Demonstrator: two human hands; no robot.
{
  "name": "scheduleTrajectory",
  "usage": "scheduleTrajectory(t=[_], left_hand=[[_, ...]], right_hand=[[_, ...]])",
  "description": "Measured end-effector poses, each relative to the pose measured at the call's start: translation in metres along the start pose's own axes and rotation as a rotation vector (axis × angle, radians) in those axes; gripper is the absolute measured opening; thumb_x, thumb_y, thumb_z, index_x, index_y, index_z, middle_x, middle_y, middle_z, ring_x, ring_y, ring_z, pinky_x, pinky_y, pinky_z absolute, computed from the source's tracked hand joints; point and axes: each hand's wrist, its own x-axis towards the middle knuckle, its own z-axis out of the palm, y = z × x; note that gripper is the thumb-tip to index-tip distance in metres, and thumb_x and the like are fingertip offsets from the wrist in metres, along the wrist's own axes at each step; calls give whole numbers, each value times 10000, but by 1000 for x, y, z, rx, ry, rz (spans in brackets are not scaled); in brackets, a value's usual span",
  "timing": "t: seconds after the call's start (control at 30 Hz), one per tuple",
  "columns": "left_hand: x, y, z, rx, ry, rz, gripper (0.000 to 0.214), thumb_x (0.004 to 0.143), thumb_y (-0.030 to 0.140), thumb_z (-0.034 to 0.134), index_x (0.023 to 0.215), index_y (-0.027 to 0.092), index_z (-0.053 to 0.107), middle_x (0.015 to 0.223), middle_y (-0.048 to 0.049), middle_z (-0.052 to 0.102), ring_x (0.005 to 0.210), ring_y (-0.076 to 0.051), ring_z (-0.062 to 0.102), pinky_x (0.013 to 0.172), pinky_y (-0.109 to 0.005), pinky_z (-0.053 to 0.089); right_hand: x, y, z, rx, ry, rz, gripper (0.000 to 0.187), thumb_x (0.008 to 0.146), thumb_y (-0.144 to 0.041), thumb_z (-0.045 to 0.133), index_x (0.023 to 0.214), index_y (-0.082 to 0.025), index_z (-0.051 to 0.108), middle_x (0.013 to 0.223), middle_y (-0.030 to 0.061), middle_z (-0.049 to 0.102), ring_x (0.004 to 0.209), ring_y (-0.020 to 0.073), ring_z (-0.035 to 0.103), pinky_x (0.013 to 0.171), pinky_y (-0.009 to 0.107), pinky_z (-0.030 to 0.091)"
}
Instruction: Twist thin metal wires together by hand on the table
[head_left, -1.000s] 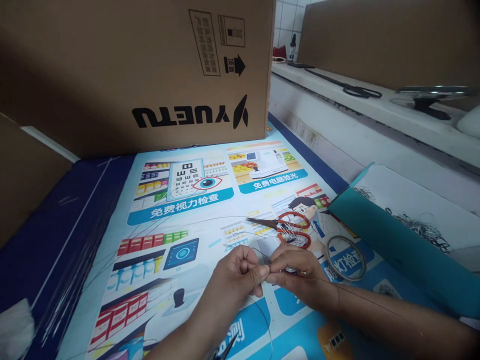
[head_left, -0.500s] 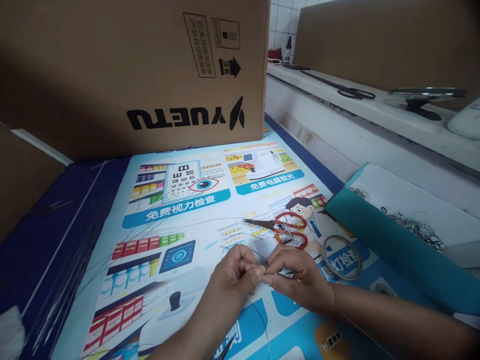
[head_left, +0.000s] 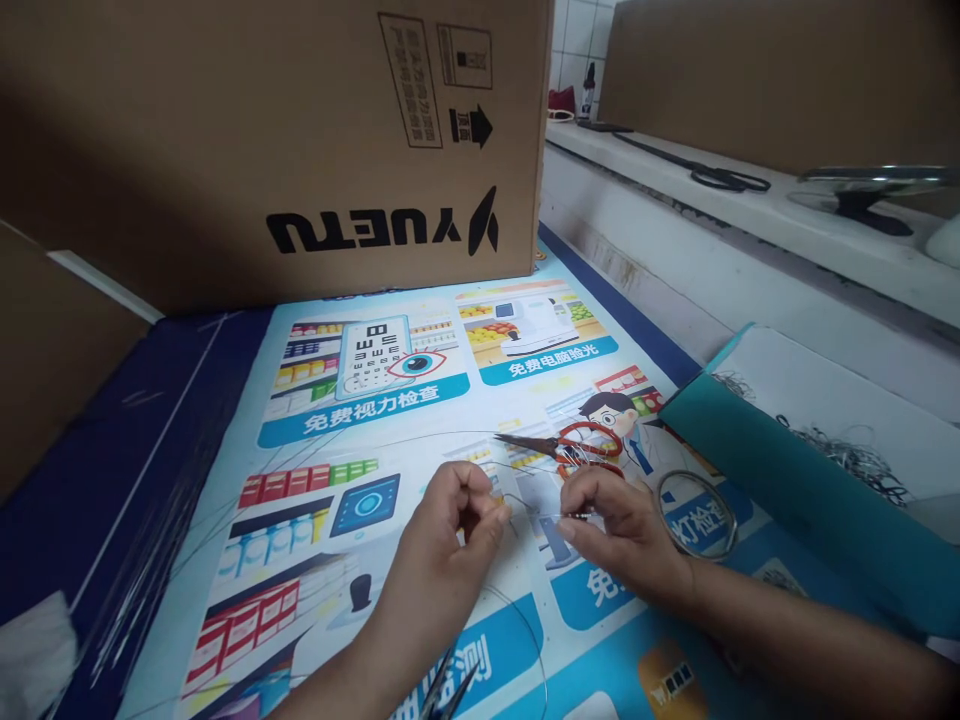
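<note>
My left hand [head_left: 461, 535] is closed in a pinch at the middle of the printed table cover, on a thin wire [head_left: 516, 499] that curves out past its fingertips. Across a small gap, my right hand [head_left: 626, 530] pinches a fine strand carrying small dark and pale beads [head_left: 579, 516]. Just behind the right hand lie red-handled scissors [head_left: 529, 444], blades pointing left. A coil of wire [head_left: 734, 515] rests to the right of that hand. Dark pointed blades [head_left: 448, 690] of another tool show below my left forearm.
A large cardboard box [head_left: 405, 110] stands at the back. At right, a teal-sided box [head_left: 810, 510] holds tangled metal pieces [head_left: 847, 460]. Black scissors [head_left: 727, 178] lie on a white ledge [head_left: 780, 205]. Long thin wires [head_left: 142, 570] trail along the left edge.
My hands have moved apart, the right hand to the right and the left slightly left, leaving a gap with the wire showing. The whole view has shifted a little.
</note>
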Motion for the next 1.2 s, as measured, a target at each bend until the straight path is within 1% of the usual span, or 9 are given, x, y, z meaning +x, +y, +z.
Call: scheduleTrajectory(t=[0.1,0.2,0.33,0.4,0.53,0.67,0.8,1.0,1.2], left_hand=[[-5,1,3,59,57,34,141,826,263,522,886,240,396,691,53,481,617,-126,467,557,-238,387],[-11,4,5,92,91,69,143,816,259,533,881,237,408,695,47,503,625,-131,491,572,-248,402],[-17,7,8,17,85,50,150,810,277,551,871,232,421,700,46,502,624,-121,483,564,-231,398],[-17,7,11,-68,48,-11,169,804,294,568,862,227,423,685,48,505,609,-111,471,547,-216,381],[-15,2,20,-228,-14,-104,213,785,309,590,844,219,406,629,55,536,558,-98,457,511,-197,342],[-13,-3,21,-237,-63,-109,238,782,330,607,866,223,412,635,53,549,559,-102,451,504,-196,327],[-8,-3,13,-200,-138,-116,174,849,380,518,859,217,459,653,36,556,576,-112,452,534,-216,358],[4,-12,6,-230,0,-35,140,870,358,511,891,222,488,719,30,592,636,-113,482,622,-224,399],[13,-27,4,-283,79,13,130,869,340,528,928,227,501,730,32,601,653,-112,498,655,-229,404]], right_hand=[[-1,-1,6,35,-60,126,139,721,-170,675,828,-166,587,734,18,575,647,139,533,582,260,450],[-2,0,13,138,-114,209,139,714,-174,694,825,-162,612,718,11,596,622,122,541,562,233,450],[-1,1,18,348,-116,267,198,706,-177,708,887,-171,628,744,-1,611,643,110,564,596,223,462],[-1,1,19,335,-115,242,170,709,-172,706,866,-164,642,728,-3,615,633,106,560,598,219,455],[-2,0,19,158,-80,121,39,743,-176,679,751,-140,664,658,4,596,593,111,528,547,216,417],[-1,-1,17,123,-66,10,57,781,-185,651,750,-140,666,684,29,611,625,135,553,581,244,436],[-3,-3,11,38,-118,-34,89,807,-190,619,732,-155,653,706,37,608,689,156,566,647,269,449],[-9,2,7,-201,-225,-75,90,776,-164,598,686,-164,593,709,31,573,732,166,530,708,305,418],[-9,6,5,-290,-403,-164,129,800,-158,547,671,-168,558,686,21,567,721,159,516,752,333,380]])
